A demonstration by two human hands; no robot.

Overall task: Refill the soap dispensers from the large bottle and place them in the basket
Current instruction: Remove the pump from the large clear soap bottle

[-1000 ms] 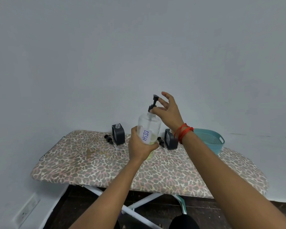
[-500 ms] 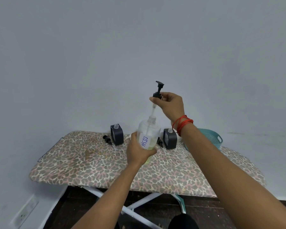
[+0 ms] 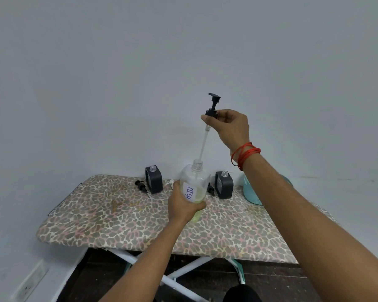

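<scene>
My left hand (image 3: 183, 203) grips the large clear bottle (image 3: 195, 182), labelled DISH, with yellowish soap in its lower part, above the ironing board (image 3: 118, 216). My right hand (image 3: 227, 125) pinches the black pump head (image 3: 212, 105) high above the bottle, and its clear tube still dips into the open neck. Two small dark soap dispensers (image 3: 153, 179) (image 3: 224, 186) stand uncapped near the wall, one on each side of the bottle. A loose black pump (image 3: 141, 186) lies by the left dispenser. My right forearm hides most of the teal basket (image 3: 252, 196).
The board has a leopard-print cover and white crossed legs (image 3: 183, 277) over a dark floor. A plain grey wall stands right behind it. A wall socket (image 3: 30, 284) sits low at the left. Another small black pump (image 3: 211, 189) lies beside the right dispenser.
My right hand has unscrewed the pump and lifted it straight up, drawing the tube almost out of the bottle. My left hand still holds the bottle in about the same place.
</scene>
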